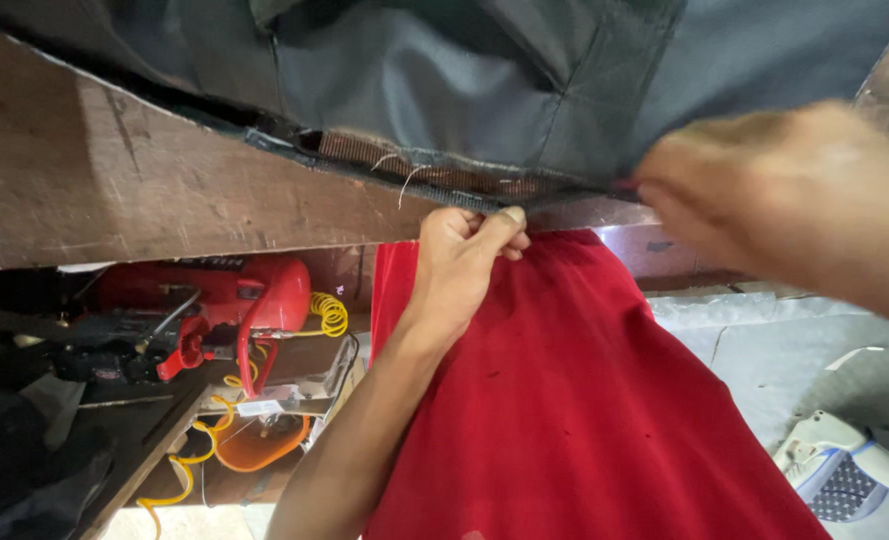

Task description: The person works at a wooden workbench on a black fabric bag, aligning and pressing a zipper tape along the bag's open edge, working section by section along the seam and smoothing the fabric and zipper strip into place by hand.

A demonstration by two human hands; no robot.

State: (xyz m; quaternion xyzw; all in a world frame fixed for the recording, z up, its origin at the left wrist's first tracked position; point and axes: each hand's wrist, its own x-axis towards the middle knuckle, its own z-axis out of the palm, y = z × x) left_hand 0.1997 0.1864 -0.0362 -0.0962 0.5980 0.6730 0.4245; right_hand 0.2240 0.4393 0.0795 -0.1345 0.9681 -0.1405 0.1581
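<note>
Dark grey fabric [445, 90] hangs over the edge of a brown wooden board [145, 190], its frayed hem with loose threads showing. My left hand [462, 262] is closed on that hem at the board's lower edge, thumb pressed up against it. My right hand [785, 195] is blurred at the right, fingers pinched at the same fabric edge; a small red thing shows at its fingertips, too blurred to name. Red cloth [575, 400] covers my lap below both hands.
Under the board at the left lies a red air compressor [215, 300] with a coiled yellow hose [330, 315]. An orange ring [260, 450] lies on the floor. A white and blue sandal [845, 470] rests at the lower right on the grey concrete floor [765, 350].
</note>
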